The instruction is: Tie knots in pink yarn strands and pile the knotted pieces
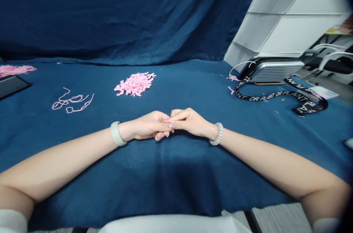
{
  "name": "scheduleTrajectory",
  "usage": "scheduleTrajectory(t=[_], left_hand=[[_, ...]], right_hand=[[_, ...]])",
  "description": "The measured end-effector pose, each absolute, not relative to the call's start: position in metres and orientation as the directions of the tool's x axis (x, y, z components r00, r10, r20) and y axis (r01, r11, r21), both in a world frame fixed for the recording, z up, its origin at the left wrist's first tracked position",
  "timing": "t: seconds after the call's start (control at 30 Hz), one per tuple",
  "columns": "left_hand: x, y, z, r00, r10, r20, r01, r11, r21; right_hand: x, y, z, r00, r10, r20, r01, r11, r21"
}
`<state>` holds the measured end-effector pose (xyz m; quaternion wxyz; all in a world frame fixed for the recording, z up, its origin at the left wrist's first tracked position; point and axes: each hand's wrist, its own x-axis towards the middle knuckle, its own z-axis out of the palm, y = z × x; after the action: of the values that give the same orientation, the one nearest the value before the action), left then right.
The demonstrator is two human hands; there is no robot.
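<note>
Left hand: over the middle of the table, wrist in a white band, fingers pointing toward the right hand.
Right hand: level with the left, wrist in a coiled bracelet, fingertips meeting the left fingertips.
Grip: both hands together, fingertips pinched on a thin pale strand; it is too small to tell more.
Strand: between the fingertips, at the centre of the view, over the table.
Pile: pink yarn bits lying on the table beyond the hands, near but not touching them.
Left side: loose yarn lengths left of the pile; farther left, a pink bundle just behind a black tablet.
Right side: a black "DR PLANT" lanyard curving in front of a silver case, with pink scraps beside it.
Table: covered in dark blue cloth, which also hangs as a drape behind.
</note>
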<state>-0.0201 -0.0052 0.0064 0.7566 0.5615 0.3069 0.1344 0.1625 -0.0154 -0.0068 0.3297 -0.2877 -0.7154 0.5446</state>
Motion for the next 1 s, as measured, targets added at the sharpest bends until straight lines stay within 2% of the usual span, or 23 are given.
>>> scheduleTrajectory(t=[0.33,0.6,0.77,0.87,1.0], left_hand=[[-0.0205,-0.0015,-0.0043,0.727,0.604,-0.328,-0.1,0.565,0.819],[-0.018,-0.0048,0.0001,0.732,0.584,-0.351,-0.014,0.527,0.849],[-0.0166,-0.0075,0.0031,0.724,0.596,-0.346,0.017,0.486,0.874],[-0.0166,-0.0086,0.0014,0.716,0.618,-0.325,0.011,0.455,0.89],[-0.0162,-0.0104,-0.0022,0.686,0.663,-0.299,0.023,0.391,0.92]], right_hand=[[0.1574,-0.014,-0.0127,-0.302,0.923,0.24,0.025,0.259,-0.966],[0.1587,-0.0145,-0.0115,-0.369,0.889,0.271,0.099,0.328,-0.939],[0.1588,-0.0153,-0.0104,-0.378,0.89,0.254,0.085,0.307,-0.948],[0.1576,-0.0144,-0.0103,-0.383,0.902,0.2,-0.002,0.215,-0.977],[0.1574,-0.0105,-0.0114,-0.332,0.941,0.06,-0.214,-0.013,-0.977]])
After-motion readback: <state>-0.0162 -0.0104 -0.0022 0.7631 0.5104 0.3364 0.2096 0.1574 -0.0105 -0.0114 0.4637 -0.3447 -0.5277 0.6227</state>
